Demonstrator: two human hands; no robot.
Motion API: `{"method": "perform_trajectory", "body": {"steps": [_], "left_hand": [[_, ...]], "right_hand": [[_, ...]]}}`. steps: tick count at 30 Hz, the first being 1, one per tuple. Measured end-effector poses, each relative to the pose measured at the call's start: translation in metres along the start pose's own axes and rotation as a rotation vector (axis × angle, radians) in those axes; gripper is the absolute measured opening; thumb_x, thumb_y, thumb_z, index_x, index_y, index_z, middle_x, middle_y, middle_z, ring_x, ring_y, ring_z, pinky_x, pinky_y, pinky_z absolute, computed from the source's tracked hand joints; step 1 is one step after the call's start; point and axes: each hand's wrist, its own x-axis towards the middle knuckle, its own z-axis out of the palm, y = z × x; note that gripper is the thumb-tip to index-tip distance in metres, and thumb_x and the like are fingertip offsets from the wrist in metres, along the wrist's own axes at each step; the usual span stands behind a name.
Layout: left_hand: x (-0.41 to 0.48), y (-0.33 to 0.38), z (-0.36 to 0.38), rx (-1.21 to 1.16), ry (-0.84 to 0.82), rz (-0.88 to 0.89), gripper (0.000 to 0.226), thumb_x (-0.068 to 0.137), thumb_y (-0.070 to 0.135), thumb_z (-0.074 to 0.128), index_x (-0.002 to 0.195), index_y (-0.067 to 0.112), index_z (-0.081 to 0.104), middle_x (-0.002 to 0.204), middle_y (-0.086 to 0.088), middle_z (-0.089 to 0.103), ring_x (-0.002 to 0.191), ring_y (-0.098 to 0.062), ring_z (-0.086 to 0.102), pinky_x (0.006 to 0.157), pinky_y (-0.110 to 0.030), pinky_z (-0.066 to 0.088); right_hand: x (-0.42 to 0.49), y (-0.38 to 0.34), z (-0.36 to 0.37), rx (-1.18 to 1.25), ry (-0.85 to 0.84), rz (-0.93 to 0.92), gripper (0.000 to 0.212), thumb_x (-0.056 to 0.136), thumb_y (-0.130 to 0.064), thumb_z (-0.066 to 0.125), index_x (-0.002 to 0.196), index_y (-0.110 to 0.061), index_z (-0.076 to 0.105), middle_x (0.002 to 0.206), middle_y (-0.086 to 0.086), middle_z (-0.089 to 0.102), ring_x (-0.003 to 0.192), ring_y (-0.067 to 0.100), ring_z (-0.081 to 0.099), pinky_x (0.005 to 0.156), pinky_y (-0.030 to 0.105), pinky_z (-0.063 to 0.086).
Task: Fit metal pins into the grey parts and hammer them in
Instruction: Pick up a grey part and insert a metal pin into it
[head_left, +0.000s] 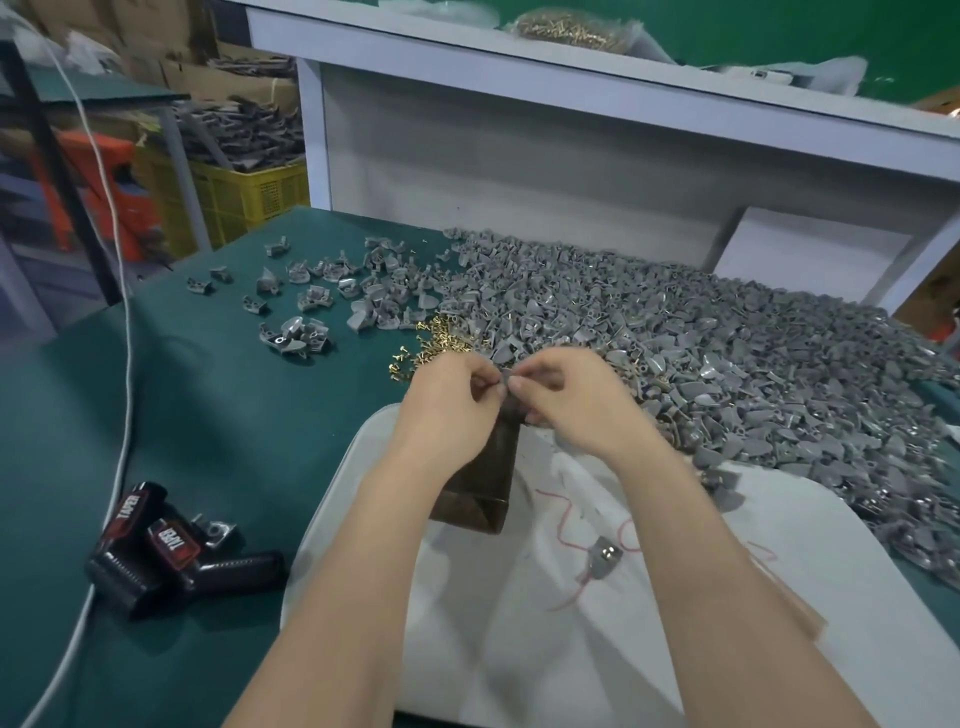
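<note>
Pinching one small grey plastic part (505, 375) between them, your left hand (451, 391) and right hand (563, 387) meet above a dark brown block (485, 467); small brass pins (422, 349) lie beyond, beside the heaped grey parts (701, 338) on the green table (208, 415).

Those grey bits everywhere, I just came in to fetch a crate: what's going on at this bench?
A person is assembling small parts by hand. Both hands, left hand and right hand, pinch one grey part together above a dark block, apparently fitting a pin. A big heap of grey parts lies to the right, brass pins just beyond the hands. No hammer shows.
</note>
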Motion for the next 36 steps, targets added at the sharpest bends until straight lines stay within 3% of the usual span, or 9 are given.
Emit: {"method": "perform_trajectory", "body": {"steps": [2,5,7,11,13,21,27,31,36], "left_hand": [[0.002,-0.002,-0.004,-0.133,0.101,-0.05,0.021,0.091,0.021,0.059,0.111,0.018,0.067,0.105,0.005,0.064,0.087,-0.008,0.056,0.08,-0.018,0.04],[0.006,-0.005,-0.014,-0.509,0.353,-0.213,0.022,0.094,0.02,0.055,0.115,0.022,0.06,0.111,0.011,0.058,0.084,0.005,0.053,0.071,-0.003,0.038],[0.008,-0.008,-0.02,-0.806,0.485,-0.346,0.017,0.094,0.015,0.052,0.106,0.025,0.059,0.106,0.012,0.057,0.088,0.005,0.053,0.076,-0.006,0.04],[0.011,-0.017,-0.027,-1.139,0.632,-0.548,0.018,0.095,0.012,0.046,0.105,0.023,0.057,0.094,0.009,0.055,0.082,-0.001,0.053,0.077,-0.019,0.042],[0.012,-0.02,-0.029,-1.187,0.686,-0.585,0.018,0.095,0.012,0.045,0.106,0.022,0.054,0.089,0.011,0.053,0.078,0.001,0.052,0.074,-0.019,0.042],[0.015,-0.024,-0.028,-1.184,0.762,-0.617,0.02,0.095,0.014,0.043,0.109,0.025,0.053,0.103,0.012,0.055,0.09,0.005,0.052,0.077,-0.019,0.041],[0.017,-0.024,-0.028,-1.215,0.794,-0.623,0.021,0.095,0.011,0.042,0.109,0.023,0.052,0.107,0.008,0.055,0.086,0.004,0.052,0.07,-0.017,0.041],[0.016,-0.024,-0.027,-1.221,0.793,-0.622,0.018,0.097,0.012,0.041,0.106,0.024,0.051,0.098,0.014,0.054,0.081,0.007,0.052,0.065,-0.014,0.04],[0.016,-0.024,-0.027,-1.161,0.769,-0.607,0.016,0.095,0.014,0.042,0.101,0.027,0.05,0.099,0.012,0.053,0.084,0.005,0.051,0.067,-0.016,0.038]], "right_hand": [[0.017,-0.003,-0.006,0.123,0.203,0.049,0.018,0.09,-0.021,0.06,0.108,-0.019,0.063,0.098,-0.003,0.068,0.073,0.004,0.065,0.06,0.016,0.052],[0.051,0.0,-0.022,0.002,0.465,0.301,0.07,0.089,-0.028,0.061,0.147,-0.024,0.023,0.146,0.008,0.038,0.129,0.025,0.043,0.101,0.042,0.043],[0.064,-0.004,-0.013,-0.253,0.37,0.392,0.081,0.09,-0.034,0.058,0.15,-0.033,0.003,0.157,0.015,0.006,0.143,0.036,0.011,0.116,0.053,0.013],[0.084,-0.027,0.044,-0.276,0.044,0.016,0.048,0.094,-0.024,0.053,0.141,-0.023,0.041,0.144,0.008,0.044,0.114,0.021,0.053,0.1,0.038,0.043],[0.098,-0.04,0.075,-0.331,-0.083,-0.077,0.039,0.096,-0.018,0.048,0.135,-0.02,0.051,0.139,0.006,0.05,0.118,0.025,0.053,0.096,0.032,0.042],[0.142,-0.053,0.132,-0.48,-0.32,0.072,0.078,0.087,0.001,0.042,0.149,-0.037,0.013,0.159,0.003,-0.006,0.144,0.033,-0.001,0.116,0.054,0.011],[0.137,-0.066,0.118,-0.682,-0.349,-0.105,0.041,0.088,-0.004,0.046,0.127,-0.011,0.056,0.132,0.012,0.054,0.113,0.029,0.055,0.096,0.039,0.047],[0.108,-0.059,0.109,-0.679,-0.351,-0.162,0.028,0.088,-0.002,0.05,0.108,-0.013,0.066,0.117,0.01,0.061,0.105,0.028,0.059,0.091,0.033,0.049],[0.101,-0.056,0.089,-0.283,-0.106,-0.131,0.013,0.088,-0.01,0.057,0.094,-0.018,0.064,0.104,0.003,0.066,0.089,0.018,0.059,0.076,0.025,0.044]]}}
